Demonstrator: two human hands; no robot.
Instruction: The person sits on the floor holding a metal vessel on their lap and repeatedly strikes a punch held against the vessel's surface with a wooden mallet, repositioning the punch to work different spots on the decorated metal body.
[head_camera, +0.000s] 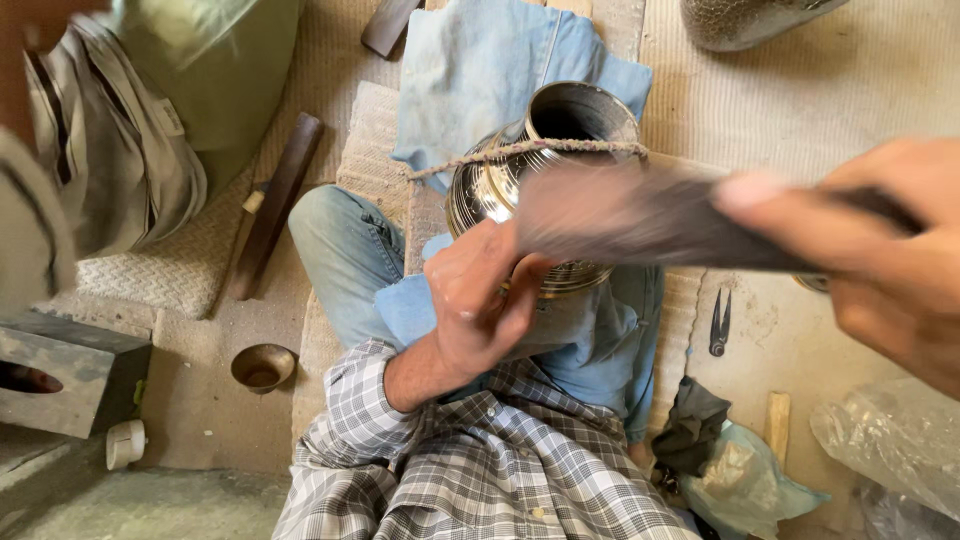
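Woven floor mat (700, 90), left hand (480, 300) pressed on metal pot (520, 190), right hand (880, 250) clamped on blurred tool (650, 215)

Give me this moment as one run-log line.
left hand: steadies metal pot on lap | right hand: grips blurred dark tool over pot | cord: around neck

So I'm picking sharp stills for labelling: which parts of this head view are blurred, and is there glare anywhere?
Head view: the right hand and the dark flat tool it holds are smeared by motion and closeness; the left hand on the shiny metal vase is sharp; bright reflections streak the vase's side; the top-left corner is soft.
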